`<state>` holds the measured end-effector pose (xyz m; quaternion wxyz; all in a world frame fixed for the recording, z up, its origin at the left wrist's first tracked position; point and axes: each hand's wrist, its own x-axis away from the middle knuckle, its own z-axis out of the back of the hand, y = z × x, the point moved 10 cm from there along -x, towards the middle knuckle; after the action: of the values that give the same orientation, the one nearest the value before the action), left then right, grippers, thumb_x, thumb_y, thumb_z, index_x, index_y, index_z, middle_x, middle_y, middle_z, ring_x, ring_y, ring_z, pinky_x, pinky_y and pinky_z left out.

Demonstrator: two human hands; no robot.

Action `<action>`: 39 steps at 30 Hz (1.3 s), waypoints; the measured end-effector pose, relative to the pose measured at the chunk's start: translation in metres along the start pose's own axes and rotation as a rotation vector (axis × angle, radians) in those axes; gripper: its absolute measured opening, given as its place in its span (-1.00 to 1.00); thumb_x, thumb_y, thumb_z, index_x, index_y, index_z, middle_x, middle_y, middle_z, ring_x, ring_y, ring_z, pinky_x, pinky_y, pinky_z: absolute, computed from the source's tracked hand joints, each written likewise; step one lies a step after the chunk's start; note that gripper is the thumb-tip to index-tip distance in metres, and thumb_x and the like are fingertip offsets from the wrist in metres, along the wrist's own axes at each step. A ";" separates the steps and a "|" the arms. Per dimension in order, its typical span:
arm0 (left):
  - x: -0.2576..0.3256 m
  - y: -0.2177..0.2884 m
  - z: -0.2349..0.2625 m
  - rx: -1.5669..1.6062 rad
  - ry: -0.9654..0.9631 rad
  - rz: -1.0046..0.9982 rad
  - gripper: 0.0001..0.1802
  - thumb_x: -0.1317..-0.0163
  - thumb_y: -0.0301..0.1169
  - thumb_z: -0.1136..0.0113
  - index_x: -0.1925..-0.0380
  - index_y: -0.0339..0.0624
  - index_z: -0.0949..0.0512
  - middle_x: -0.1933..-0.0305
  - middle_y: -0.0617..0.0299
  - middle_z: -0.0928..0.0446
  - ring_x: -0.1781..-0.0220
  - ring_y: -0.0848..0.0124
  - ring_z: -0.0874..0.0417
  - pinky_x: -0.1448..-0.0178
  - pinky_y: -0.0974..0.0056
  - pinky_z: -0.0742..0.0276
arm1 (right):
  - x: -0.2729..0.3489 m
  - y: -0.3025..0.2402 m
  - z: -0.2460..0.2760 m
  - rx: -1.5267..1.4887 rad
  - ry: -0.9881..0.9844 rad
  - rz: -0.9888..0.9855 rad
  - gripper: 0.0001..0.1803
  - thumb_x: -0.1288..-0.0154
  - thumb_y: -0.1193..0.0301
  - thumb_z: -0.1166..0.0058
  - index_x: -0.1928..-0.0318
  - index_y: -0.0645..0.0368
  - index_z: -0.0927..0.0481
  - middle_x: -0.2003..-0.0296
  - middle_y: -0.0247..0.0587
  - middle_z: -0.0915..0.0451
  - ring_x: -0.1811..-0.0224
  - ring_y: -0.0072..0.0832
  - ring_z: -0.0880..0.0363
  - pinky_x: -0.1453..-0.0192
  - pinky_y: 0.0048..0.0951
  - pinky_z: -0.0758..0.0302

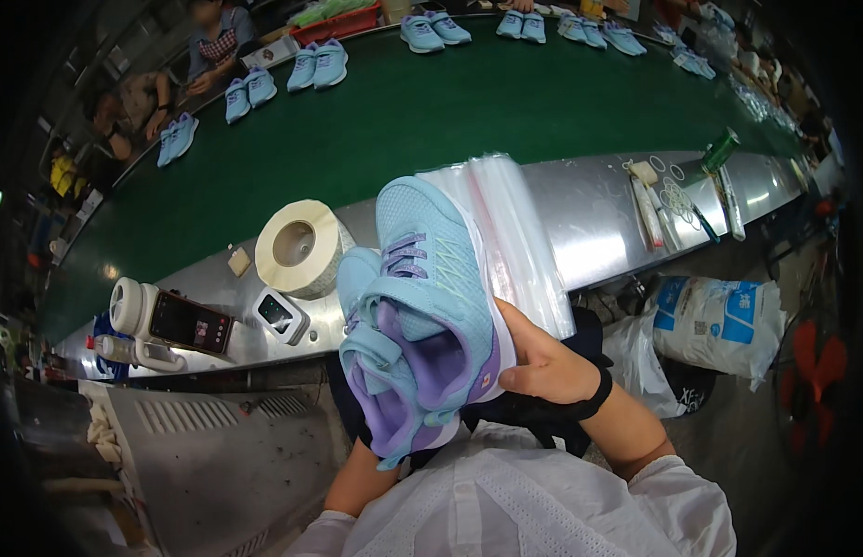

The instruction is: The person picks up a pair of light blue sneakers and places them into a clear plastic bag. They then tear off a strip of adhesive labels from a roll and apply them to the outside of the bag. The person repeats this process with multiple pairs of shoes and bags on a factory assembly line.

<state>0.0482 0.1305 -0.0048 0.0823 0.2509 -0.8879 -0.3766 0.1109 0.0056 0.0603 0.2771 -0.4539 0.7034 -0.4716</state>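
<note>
Two light blue children's sneakers with purple linings and laces are held up together in front of me. The right-hand sneaker (441, 269) overlaps the left-hand sneaker (371, 390), toes pointing away. My right hand (547, 367), with a dark band at its wrist, grips the right-hand sneaker along its outer side near the heel, thumb on the sidewall. My left forearm (362, 478) rises below the left-hand sneaker; the hand itself is hidden behind the shoes. Just beyond the shoes lies a stack of clear plastic bags (519, 232) on the metal ledge.
On the metal ledge (589, 195) stand a label roll (301, 246), a small white device (281, 316) and a propped phone (190, 323); rubber bands (675, 200) and pens lie right. Sneaker pairs line the green conveyor belt's (357, 130) far side, where people sit. White sacks (719, 320) stand lower right.
</note>
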 end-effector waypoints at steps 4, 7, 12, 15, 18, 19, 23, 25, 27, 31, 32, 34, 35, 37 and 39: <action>-0.002 -0.001 -0.002 -0.015 0.013 0.004 -0.40 -0.37 -0.05 0.38 -0.22 -0.24 -0.24 -0.24 0.14 -0.31 -0.20 0.34 -0.38 -0.21 0.23 -0.34 | 0.004 0.005 0.004 0.023 0.049 0.040 -0.21 -0.01 0.69 0.21 -0.34 0.33 0.07 -0.22 -0.12 -0.17 -0.31 -0.44 -0.11 -0.35 -0.43 -0.06; -0.004 -0.004 -0.003 -0.015 0.007 0.011 -0.40 -0.36 -0.04 0.38 -0.22 -0.25 -0.24 -0.23 0.14 -0.31 -0.20 0.34 -0.38 -0.22 0.22 -0.34 | 0.005 0.010 0.008 0.001 0.077 0.052 -0.25 -0.02 0.69 0.23 -0.31 0.36 0.03 -0.18 -0.11 -0.20 -0.29 -0.43 -0.13 -0.34 -0.42 -0.06; -0.006 0.000 0.000 0.010 -0.026 0.011 -0.39 -0.35 -0.03 0.37 -0.21 -0.24 -0.24 -0.23 0.13 -0.31 -0.20 0.32 -0.37 -0.23 0.21 -0.32 | 0.001 0.019 0.004 0.080 0.086 0.078 -0.26 -0.05 0.68 0.24 -0.32 0.32 0.03 -0.18 -0.10 -0.20 -0.27 -0.41 -0.14 -0.34 -0.39 -0.05; -0.006 0.002 0.004 0.030 -0.034 0.002 -0.38 -0.34 -0.02 0.37 -0.21 -0.24 -0.24 -0.23 0.12 -0.31 -0.21 0.31 -0.36 -0.24 0.20 -0.30 | -0.004 0.022 0.002 0.043 0.064 0.046 -0.21 -0.04 0.68 0.22 -0.35 0.30 0.08 -0.22 -0.10 -0.16 -0.29 -0.41 -0.11 -0.35 -0.37 -0.05; -0.006 0.008 0.009 0.031 -0.033 -0.012 -0.38 -0.33 -0.01 0.37 -0.21 -0.23 -0.24 -0.22 0.12 -0.30 -0.21 0.29 -0.35 -0.25 0.19 -0.29 | -0.008 0.028 0.000 -0.099 0.047 -0.060 -0.17 -0.01 0.64 0.17 -0.36 0.29 0.10 -0.24 -0.11 -0.14 -0.30 -0.41 -0.10 -0.35 -0.38 -0.05; -0.005 0.009 0.010 0.035 -0.033 -0.015 -0.38 -0.33 -0.01 0.37 -0.21 -0.23 -0.23 -0.22 0.12 -0.30 -0.21 0.29 -0.35 -0.26 0.19 -0.29 | -0.009 0.031 0.002 -0.142 0.035 -0.067 -0.16 0.00 0.63 0.15 -0.36 0.29 0.10 -0.24 -0.11 -0.14 -0.30 -0.41 -0.10 -0.35 -0.38 -0.05; -0.004 0.011 0.012 0.048 -0.036 -0.013 -0.37 -0.31 0.01 0.36 -0.20 -0.23 -0.23 -0.22 0.11 -0.30 -0.22 0.28 -0.34 -0.27 0.18 -0.27 | -0.012 0.028 0.002 -0.057 0.006 -0.021 -0.13 0.03 0.59 0.11 -0.36 0.29 0.11 -0.24 -0.11 -0.14 -0.29 -0.41 -0.11 -0.33 -0.40 -0.08; -0.004 0.012 0.012 0.045 -0.037 -0.005 -0.37 -0.31 0.01 0.36 -0.20 -0.22 -0.23 -0.22 0.10 -0.30 -0.22 0.27 -0.33 -0.28 0.17 -0.26 | -0.014 0.031 0.002 -0.036 0.006 -0.046 -0.13 0.04 0.59 0.12 -0.36 0.30 0.11 -0.24 -0.09 -0.14 -0.29 -0.40 -0.12 -0.33 -0.40 -0.08; -0.003 0.013 0.012 0.043 -0.040 -0.003 -0.36 -0.30 0.02 0.36 -0.20 -0.22 -0.23 -0.22 0.10 -0.30 -0.22 0.26 -0.33 -0.28 0.17 -0.25 | -0.015 0.032 0.002 -0.027 0.003 -0.055 -0.12 0.05 0.60 0.12 -0.36 0.32 0.11 -0.26 -0.08 -0.11 -0.32 -0.38 -0.08 -0.36 -0.38 -0.03; -0.008 0.009 0.012 0.048 -0.062 0.028 -0.36 -0.29 0.03 0.35 -0.19 -0.22 -0.23 -0.21 0.09 -0.29 -0.23 0.24 -0.32 -0.30 0.15 -0.24 | -0.013 0.028 0.002 -0.021 0.008 -0.070 -0.14 0.00 0.60 0.10 -0.35 0.33 0.11 -0.31 -0.05 -0.05 -0.38 -0.35 0.00 -0.42 -0.33 0.09; -0.009 0.006 0.012 0.051 -0.074 0.042 -0.35 -0.29 0.03 0.35 -0.19 -0.21 -0.23 -0.21 0.09 -0.29 -0.23 0.24 -0.32 -0.30 0.15 -0.23 | -0.012 0.027 0.006 0.004 0.046 -0.057 -0.15 -0.04 0.57 0.07 -0.36 0.30 0.11 -0.30 -0.04 -0.06 -0.36 -0.35 -0.03 -0.39 -0.32 0.03; -0.013 -0.004 0.005 0.066 -0.136 0.084 -0.35 -0.28 0.04 0.35 -0.19 -0.21 -0.23 -0.21 0.09 -0.29 -0.23 0.23 -0.31 -0.31 0.15 -0.23 | -0.003 0.021 0.021 0.084 0.180 0.006 -0.16 -0.11 0.50 -0.02 -0.37 0.21 0.11 -0.26 -0.01 -0.12 -0.30 -0.34 -0.12 -0.29 -0.30 -0.15; -0.012 -0.005 0.006 0.051 -0.169 0.099 -0.35 -0.28 0.04 0.35 -0.19 -0.21 -0.23 -0.21 0.08 -0.29 -0.23 0.23 -0.31 -0.31 0.14 -0.22 | 0.004 0.014 0.026 0.218 0.245 0.052 -0.13 -0.13 0.42 -0.09 -0.37 0.20 0.10 -0.26 0.06 -0.11 -0.30 -0.27 -0.13 -0.28 -0.28 -0.18; -0.012 -0.008 0.004 0.014 -0.303 0.117 -0.34 -0.28 0.05 0.35 -0.19 -0.21 -0.23 -0.21 0.08 -0.29 -0.24 0.22 -0.30 -0.32 0.14 -0.21 | 0.012 -0.013 0.027 0.537 0.266 0.230 -0.10 -0.14 0.32 -0.18 -0.37 0.19 0.09 -0.27 0.17 -0.05 -0.33 -0.12 -0.09 -0.31 -0.24 -0.17; -0.015 -0.021 -0.004 -0.271 -0.265 0.172 -0.33 -0.24 0.07 0.31 -0.16 -0.21 -0.25 -0.17 0.07 -0.33 -0.20 0.20 -0.33 -0.30 0.12 -0.24 | 0.020 -0.025 0.021 0.762 0.261 0.348 -0.09 -0.12 0.28 -0.20 -0.36 0.21 0.07 -0.30 0.26 0.03 -0.37 0.02 0.00 -0.35 -0.22 -0.08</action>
<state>0.0706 0.1231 -0.0166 0.0298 0.1089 -0.8503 -0.5140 0.1288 -0.0244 0.0758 0.4090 -0.1304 0.5744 -0.6969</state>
